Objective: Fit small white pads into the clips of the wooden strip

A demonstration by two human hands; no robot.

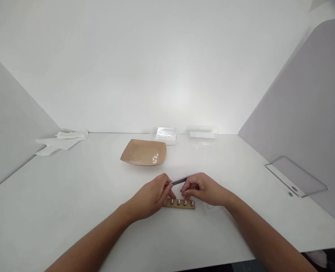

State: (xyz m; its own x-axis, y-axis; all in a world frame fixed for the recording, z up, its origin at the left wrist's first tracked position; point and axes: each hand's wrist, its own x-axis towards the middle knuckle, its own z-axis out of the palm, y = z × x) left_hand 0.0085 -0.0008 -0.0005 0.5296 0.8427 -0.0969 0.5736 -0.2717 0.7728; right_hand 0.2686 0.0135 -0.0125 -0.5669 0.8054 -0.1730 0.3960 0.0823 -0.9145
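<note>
A small brown strip (pixel 179 204) with several round metal studs lies on the white table (pixel 99 211) near me. My left hand (pixel 152 196) is curled at the strip's left end, fingertips pinched just above it. My right hand (pixel 204 189) holds thin metal tweezers (pixel 184 179) that slant up to the right, with their tip near my left fingertips. Whether anything sits between the tweezer tips is too small to see.
A brown paper tray (pixel 140 149) with a few small white bits lies behind the hands. Two clear plastic boxes (pixel 166 133) (pixel 203 132) stand at the back wall. White tissues (pixel 61 141) lie back left. A clear stand (pixel 296 175) stands on the right. Grey side panels enclose the table.
</note>
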